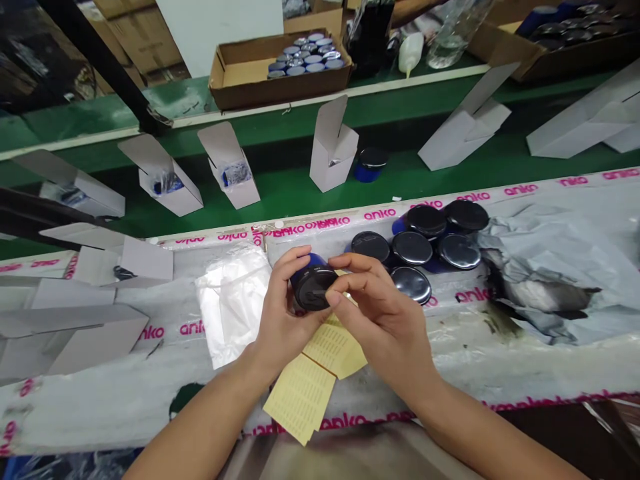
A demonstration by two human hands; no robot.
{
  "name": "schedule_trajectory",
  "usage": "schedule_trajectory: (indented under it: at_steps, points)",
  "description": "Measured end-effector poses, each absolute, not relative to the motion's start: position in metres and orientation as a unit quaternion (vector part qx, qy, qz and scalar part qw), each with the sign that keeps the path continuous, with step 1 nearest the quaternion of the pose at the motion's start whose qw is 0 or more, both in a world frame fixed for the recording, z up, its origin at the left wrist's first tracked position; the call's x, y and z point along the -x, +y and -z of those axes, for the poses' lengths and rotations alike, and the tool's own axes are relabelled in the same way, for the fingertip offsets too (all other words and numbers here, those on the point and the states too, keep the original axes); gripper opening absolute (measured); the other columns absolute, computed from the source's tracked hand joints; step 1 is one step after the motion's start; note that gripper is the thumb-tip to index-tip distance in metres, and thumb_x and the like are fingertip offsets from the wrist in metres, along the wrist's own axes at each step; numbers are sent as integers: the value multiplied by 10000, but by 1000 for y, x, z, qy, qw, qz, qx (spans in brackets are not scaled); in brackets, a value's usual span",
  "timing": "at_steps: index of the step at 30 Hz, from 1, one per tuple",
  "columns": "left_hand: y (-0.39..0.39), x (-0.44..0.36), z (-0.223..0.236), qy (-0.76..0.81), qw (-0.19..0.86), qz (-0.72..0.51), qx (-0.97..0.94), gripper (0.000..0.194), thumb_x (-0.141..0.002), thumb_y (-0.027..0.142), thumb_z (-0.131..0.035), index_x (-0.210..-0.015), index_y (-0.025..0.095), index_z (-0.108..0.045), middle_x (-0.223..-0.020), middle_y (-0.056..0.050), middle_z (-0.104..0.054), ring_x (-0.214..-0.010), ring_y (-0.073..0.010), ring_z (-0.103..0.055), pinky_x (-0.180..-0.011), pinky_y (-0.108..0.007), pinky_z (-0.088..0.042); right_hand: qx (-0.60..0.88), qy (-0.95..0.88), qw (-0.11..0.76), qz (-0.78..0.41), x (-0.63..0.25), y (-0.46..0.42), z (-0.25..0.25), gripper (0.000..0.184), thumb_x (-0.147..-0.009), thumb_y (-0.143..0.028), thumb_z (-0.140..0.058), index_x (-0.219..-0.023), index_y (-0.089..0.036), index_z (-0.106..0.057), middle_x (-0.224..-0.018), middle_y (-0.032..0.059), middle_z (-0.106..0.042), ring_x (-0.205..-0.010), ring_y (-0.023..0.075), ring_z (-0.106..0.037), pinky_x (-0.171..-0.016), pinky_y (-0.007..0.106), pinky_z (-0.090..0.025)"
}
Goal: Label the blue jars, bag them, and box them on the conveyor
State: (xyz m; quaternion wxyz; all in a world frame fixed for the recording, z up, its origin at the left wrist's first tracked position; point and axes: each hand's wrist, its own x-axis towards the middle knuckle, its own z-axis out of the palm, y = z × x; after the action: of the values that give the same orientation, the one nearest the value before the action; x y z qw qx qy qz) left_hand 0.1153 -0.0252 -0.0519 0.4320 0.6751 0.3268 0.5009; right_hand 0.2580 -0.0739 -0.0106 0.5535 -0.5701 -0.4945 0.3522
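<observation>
Here is the left hand (280,313), wrapped firmly round a blue jar (314,288) with a black top, holding it tilted just above the counter (450,373), and those fingers cover much of the jar's side. Pale marks sit on the black top, too small to read for certain. In comes the right hand (387,317), thumb and forefinger bent together right at the jar's edge; whether anything thin is pinched between them, I cannot tell. Below, yellow label sheets (300,393) overlap, their print an unreadable blur, the upper part tucked behind the hands. On the left, a crumpled pile of white plastic bags (233,310) lies just beside the left hand. Over to the right, a cluster of black-topped jars (413,248) stands close together, the nearest one partly blocked by the right hand. Farther right, torn plastic wrapping (575,267) bunches over something dark that's hard to make out. Along the green surface (283,160) stand open white boxes (333,157), some showing blue items in clear film, others hiding their insides. Up top, a cardboard tray (280,97) carries more jars, and another person's arm (415,10) is cut off by the frame.
</observation>
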Motion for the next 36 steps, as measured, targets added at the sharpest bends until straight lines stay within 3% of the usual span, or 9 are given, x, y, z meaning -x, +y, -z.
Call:
schedule_trajectory:
  at_steps: [22, 31, 36]
  points:
    - [-30, -117, 51, 339, 421, -523, -659, 599, -825, 264, -842, -1348, 342, -560, -1455, -72, -551, -1400, -266, -515, -1123, -441, -468, 566, -527, 569, -278, -246, -74, 18, 93, -927, -163, -634, -923, -252, -661, -1195, 80, -628, -1149, 228, -647, -983, 448, -557]
    - [-29, -118, 55, 323, 392, -536, -674, 632, -815, 184, -832, -1371, 304, -557, -1449, -91, -556, -1387, -259, -533, -1101, -416, -506, 570, -574, 557, -185, -246, -72, 17, 114, -915, -128, -618, -925, -242, -608, -1133, 83, -664, -1108, 213, -670, -948, 425, -569]
    - [-28, -116, 56, 307, 382, -538, -686, 639, -824, 124, -804, -1386, 296, -553, -1446, -94, -548, -1386, -237, -532, -1101, -392, -512, 564, -568, 569, -190, -242, -72, 17, 134, -884, -128, -663, -899, -237, -587, -1115, 79, -649, -1099, 204, -669, -930, 401, -576]
